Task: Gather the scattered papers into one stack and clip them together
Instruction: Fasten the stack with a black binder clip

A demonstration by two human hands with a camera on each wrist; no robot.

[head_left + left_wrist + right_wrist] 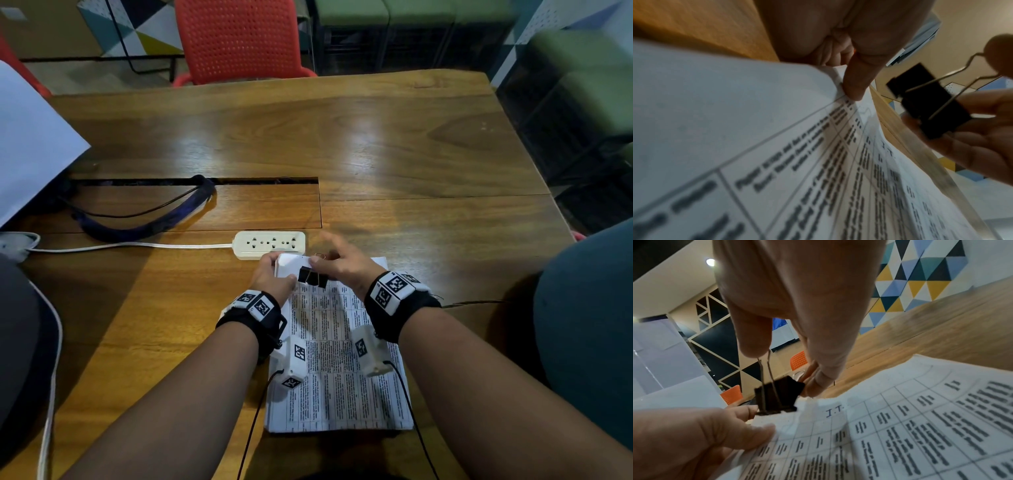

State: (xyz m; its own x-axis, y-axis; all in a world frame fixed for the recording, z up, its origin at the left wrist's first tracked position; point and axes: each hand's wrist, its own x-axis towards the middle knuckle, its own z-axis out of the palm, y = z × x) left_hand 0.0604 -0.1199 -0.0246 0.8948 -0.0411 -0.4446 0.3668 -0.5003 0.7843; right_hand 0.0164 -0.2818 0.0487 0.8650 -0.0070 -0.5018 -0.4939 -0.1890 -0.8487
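Note:
A stack of printed papers (337,363) lies on the wooden table (376,144) in front of me. My left hand (274,274) pinches the stack's far left corner and lifts it, thumb on top (854,87). My right hand (342,265) pinches the wire handles of a black binder clip (312,275), thumb and finger squeezing them. The clip (777,396) hangs jaws down right at the lifted paper edge (789,420); whether it bites the paper I cannot tell. In the left wrist view the clip (929,102) sits just right of the paper corner.
A white power strip (269,244) with its cord lies just beyond the hands. A dark strap (147,222) and a cable slot (191,181) sit at the left. A large white sheet (30,144) overhangs the far left edge. A red chair (239,41) stands behind the table.

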